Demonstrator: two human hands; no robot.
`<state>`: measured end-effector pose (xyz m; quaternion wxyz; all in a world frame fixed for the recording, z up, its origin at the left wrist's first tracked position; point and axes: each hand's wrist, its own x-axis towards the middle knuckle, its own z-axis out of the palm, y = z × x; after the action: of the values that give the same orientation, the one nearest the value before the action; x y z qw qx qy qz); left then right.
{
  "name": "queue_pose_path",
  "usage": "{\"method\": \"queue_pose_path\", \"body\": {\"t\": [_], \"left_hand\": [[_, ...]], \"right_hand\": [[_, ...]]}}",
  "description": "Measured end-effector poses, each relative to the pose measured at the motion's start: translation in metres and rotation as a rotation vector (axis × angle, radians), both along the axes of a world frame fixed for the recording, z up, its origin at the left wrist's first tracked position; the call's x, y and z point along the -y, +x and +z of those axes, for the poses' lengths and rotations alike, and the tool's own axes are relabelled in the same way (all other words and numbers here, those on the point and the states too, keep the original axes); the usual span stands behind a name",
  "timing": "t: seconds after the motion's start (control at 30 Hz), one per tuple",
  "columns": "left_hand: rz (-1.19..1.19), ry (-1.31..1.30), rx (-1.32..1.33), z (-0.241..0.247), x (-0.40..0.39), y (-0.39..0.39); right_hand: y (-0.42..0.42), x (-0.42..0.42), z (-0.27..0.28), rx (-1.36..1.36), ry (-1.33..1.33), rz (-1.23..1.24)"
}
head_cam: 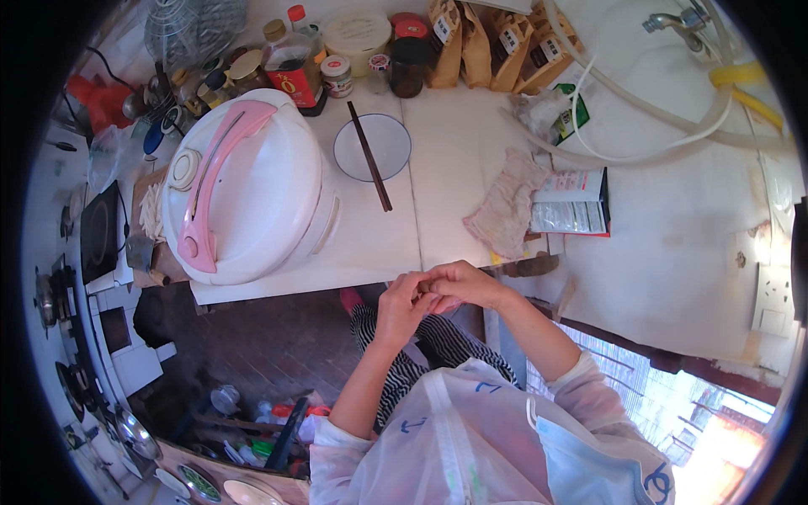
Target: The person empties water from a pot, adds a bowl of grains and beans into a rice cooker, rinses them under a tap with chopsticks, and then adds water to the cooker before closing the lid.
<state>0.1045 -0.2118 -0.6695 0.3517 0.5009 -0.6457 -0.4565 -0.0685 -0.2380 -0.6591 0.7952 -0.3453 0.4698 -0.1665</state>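
Observation:
My left hand [402, 304] and my right hand [466, 285] meet just off the front edge of the counter [303, 278]. Their fingertips are bent inward and touch. Whether something small sits between them is hidden by the fingers. Beyond them on the counter, a white bowl with a dark rim [360, 148] has a pair of dark chopsticks [370, 158] lying across it. To the left stands a white electric pressure cooker [265, 183] with a pink handle [205, 189], its lid on. A crumpled cloth [507, 205] lies right of the bowl, nearest my right hand.
Along the back stand a soy sauce bottle [293, 76], several jars and brown paper bags [476, 47]. A hose [631, 107] curves down below a tap [678, 25]. At left, a cleaver [139, 252] and pale strips [151, 211] lie on a cutting board [173, 262].

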Motion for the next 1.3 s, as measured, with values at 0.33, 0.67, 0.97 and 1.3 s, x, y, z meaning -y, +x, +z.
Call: {"method": "queue_pose_path", "body": {"t": [0.33,0.67,0.97,1.3], "left_hand": [[-0.242,0.095,0.034,-0.007,-0.001,-0.013],[-0.262,-0.058,0.061,-0.013,0.010,-0.029],[-0.249,-0.084,0.021,-0.011,0.023,-0.033],[0.043,0.419,-0.606,-0.037,0.049,-0.033]], "right_hand": [[-0.017,-0.013,-0.011,-0.093,-0.145,0.178],[-0.025,-0.019,-0.047,-0.450,-0.539,0.333],[-0.019,0.002,-0.015,-0.558,-0.447,0.314],[-0.033,0.038,0.004,0.016,-0.031,-0.178]]}}
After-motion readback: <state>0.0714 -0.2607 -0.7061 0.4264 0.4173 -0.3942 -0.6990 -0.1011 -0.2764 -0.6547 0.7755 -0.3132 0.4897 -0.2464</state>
